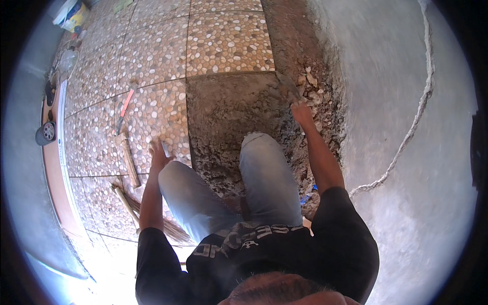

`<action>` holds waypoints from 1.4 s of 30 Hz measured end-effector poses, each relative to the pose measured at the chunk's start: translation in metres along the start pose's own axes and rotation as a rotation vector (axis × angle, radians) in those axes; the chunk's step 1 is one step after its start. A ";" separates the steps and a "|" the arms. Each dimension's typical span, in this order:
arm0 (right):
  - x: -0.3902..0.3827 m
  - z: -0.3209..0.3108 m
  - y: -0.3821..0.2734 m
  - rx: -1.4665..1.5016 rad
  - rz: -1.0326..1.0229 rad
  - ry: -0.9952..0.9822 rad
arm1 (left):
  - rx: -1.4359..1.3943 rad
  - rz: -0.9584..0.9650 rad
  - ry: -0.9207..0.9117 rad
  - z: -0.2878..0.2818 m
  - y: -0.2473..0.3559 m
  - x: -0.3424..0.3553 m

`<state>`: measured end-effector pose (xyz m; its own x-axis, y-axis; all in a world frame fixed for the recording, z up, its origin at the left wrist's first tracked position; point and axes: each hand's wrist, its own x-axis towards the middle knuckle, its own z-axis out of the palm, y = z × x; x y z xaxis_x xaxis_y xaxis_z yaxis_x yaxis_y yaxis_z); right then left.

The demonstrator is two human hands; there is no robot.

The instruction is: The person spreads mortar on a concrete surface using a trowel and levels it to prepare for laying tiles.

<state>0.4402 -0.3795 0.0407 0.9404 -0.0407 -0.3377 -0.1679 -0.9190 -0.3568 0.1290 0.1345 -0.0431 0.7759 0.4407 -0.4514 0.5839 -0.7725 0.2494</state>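
My right hand [301, 111] is closed round the handle of a trowel [285, 84]. Its blade lies at the far right corner of a bed of grey mortar [229, 96], beside the last laid tile [229, 43]. On the left, my left hand [159, 155] is low over the pebble-patterned tiles, next to my left knee. A small pale flat piece [165, 148] shows at its fingers; what kind of thing it is I cannot make out. I am squatting with my right knee over the mortar.
Left of me lie a red-handled tool [126, 104], a wooden-handled tool [129, 160] and a stick broom [162, 223]. Rubble [315, 96] lines the right wall [391, 101]. A long board [56, 168] and a dark wheel [47, 133] are by the left wall; a bucket [73, 18] stands far left.
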 end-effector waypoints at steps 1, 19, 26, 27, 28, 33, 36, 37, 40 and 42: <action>0.001 -0.001 -0.001 -0.021 -0.010 -0.043 | -0.026 -0.008 -0.023 -0.003 0.004 -0.003; -0.084 0.006 0.004 -0.040 -0.464 -0.155 | -0.071 0.050 0.063 0.017 -0.004 0.005; -0.095 0.039 0.012 -0.114 -0.426 -0.153 | -0.131 0.032 0.042 0.010 -0.026 0.001; -0.080 0.042 0.018 -0.103 -0.414 -0.095 | -0.107 0.004 0.021 0.006 -0.008 0.000; -0.055 0.051 0.041 -0.126 -0.387 -0.043 | -0.086 -0.014 0.001 0.004 0.009 0.001; -0.043 0.018 0.015 -0.058 -0.308 -0.140 | 0.021 -0.038 -0.016 0.001 0.006 -0.003; -0.059 0.021 0.013 0.028 -0.320 -0.188 | -0.020 0.027 0.033 0.007 -0.013 0.003; -0.066 0.025 0.009 0.027 -0.340 -0.194 | -0.038 0.085 0.069 0.009 -0.018 0.005; -0.073 0.030 -0.001 0.079 -0.241 -0.230 | -0.102 0.090 0.044 0.010 -0.006 0.004; -0.059 0.028 -0.016 0.199 0.018 -0.284 | -0.030 0.056 0.055 0.011 -0.006 0.004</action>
<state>0.3789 -0.3514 0.0421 0.8216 0.0803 -0.5643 -0.2643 -0.8235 -0.5020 0.1255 0.1357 -0.0558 0.8189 0.4222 -0.3888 0.5456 -0.7829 0.2990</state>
